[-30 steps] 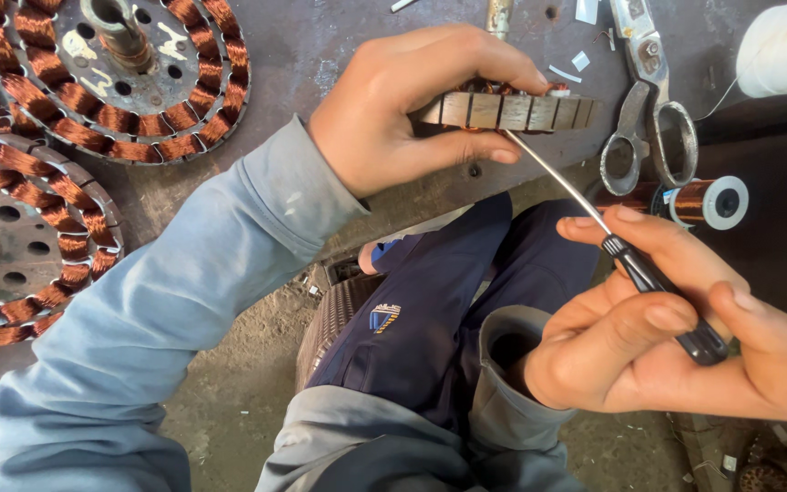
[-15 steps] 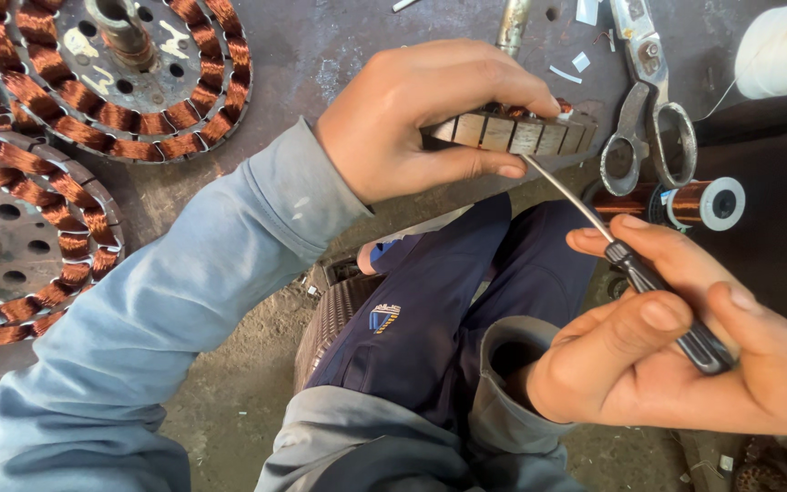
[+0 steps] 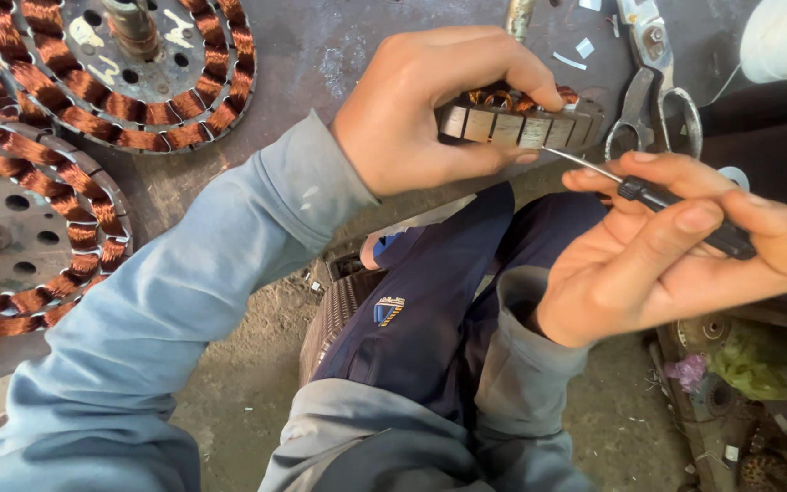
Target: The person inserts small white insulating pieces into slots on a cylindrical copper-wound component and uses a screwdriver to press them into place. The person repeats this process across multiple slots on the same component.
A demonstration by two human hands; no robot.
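Now the left hand [image 3: 412, 114] grips the motor core [image 3: 521, 118]; the right hand [image 3: 676, 246], fingers closed on the screwdriver [image 3: 676, 205], should pry gently.

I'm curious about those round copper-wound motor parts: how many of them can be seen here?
3, possibly more beyond the frame. One large stator lies at the top left of the bench, another stator is cut off at the left edge, and a smaller one sits in the left hand.
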